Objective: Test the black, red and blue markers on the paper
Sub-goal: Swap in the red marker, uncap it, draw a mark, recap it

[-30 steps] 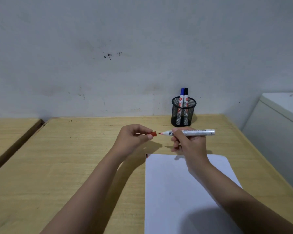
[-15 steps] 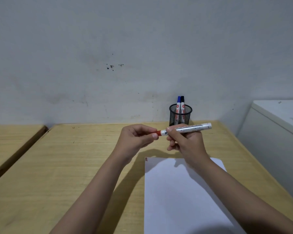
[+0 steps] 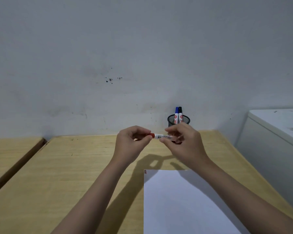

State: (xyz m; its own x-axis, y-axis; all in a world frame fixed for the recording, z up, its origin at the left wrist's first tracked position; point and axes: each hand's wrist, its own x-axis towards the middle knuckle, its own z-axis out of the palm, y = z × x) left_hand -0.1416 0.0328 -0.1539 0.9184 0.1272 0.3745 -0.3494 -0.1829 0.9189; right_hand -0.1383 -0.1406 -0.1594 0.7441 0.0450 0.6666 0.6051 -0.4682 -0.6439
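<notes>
Where the grey-white plaster wall [image 3: 142, 48] meets the desk, it fills more than half of the view and carries a small group of dark spots near its middle. The light wooden table [image 3: 66, 174] lies below it, with a second wooden surface [image 3: 10, 152] at the far left, set apart from it by a dark gap. A white cabinet [image 3: 274, 141] stands at the right edge. A white sheet of paper [image 3: 184, 205] lies flat on the near right part of the table, with a small red mark at its far left corner. At the far side of the table, against the wall, stands a black mesh pen holder [image 3: 171, 120]; the blue-capped marker [image 3: 176, 114] and the black-capped marker [image 3: 180, 113] stand upright in it, side by side.

Both hands are raised above the table, in front of the holder. The left hand [image 3: 132, 142] pinches the red cap [image 3: 152, 135] between thumb and fingers. The right hand [image 3: 184, 142] grips the white barrel of the red marker [image 3: 162, 136], which lies level from left to right.

One second ago the cap was apart from the marker and the red tip was bare; now the cap sits on the end of the barrel. The hands have also come closer together, and the view has tilted upward, so more wall and less paper shows.
</notes>
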